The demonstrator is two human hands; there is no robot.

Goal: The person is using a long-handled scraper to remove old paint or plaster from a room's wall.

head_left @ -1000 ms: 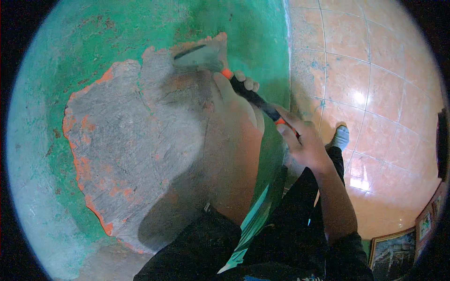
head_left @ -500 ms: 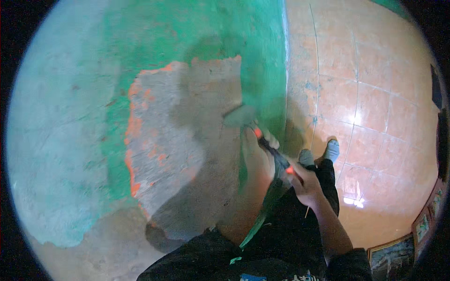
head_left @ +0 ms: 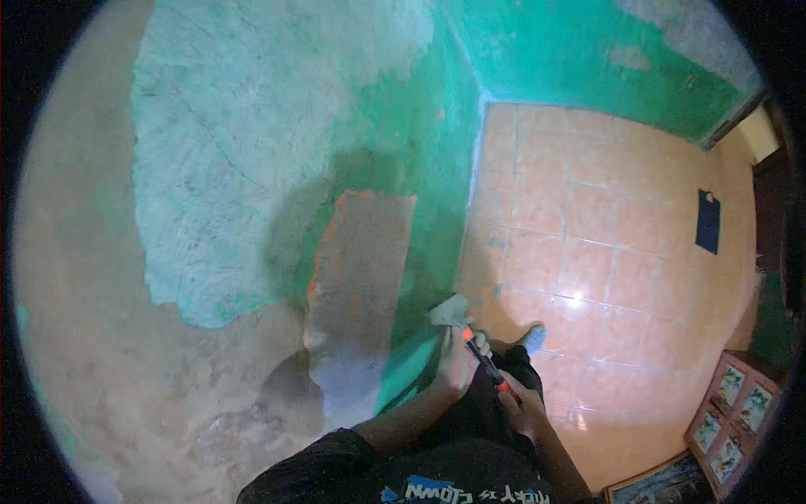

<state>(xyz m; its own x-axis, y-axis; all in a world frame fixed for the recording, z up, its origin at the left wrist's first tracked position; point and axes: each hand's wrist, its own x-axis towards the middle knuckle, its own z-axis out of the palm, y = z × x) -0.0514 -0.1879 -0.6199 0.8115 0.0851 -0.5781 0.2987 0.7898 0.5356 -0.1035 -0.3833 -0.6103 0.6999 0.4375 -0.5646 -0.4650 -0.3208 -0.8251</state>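
Observation:
Both of my hands are on one long-handled scraper [head_left: 449, 312], which has a wide pale blade and a black and orange handle. My left hand [head_left: 456, 363] is wrapped round the handle just behind the blade. Lower down, my right hand [head_left: 524, 408] grips the end of the handle. The blade shows in front of the green strip of the wall [head_left: 432, 223], near its foot; whether it touches the wall I cannot tell. Left of the blade lies a bare grey patch [head_left: 361, 277] with an orange-edged paint border.
Orange floor tiles [head_left: 588, 269] meet the wall at the right, where my foot in a grey sock [head_left: 532, 338] stands. A dark mat [head_left: 708, 222] lies farther off. At the lower right are a small cabinet with picture panels [head_left: 729, 420] and a framed picture [head_left: 663, 485].
The view has swung so that the room's corner and more floor show. My hands and the scraper have moved off the grey patch, right toward the foot of the wall.

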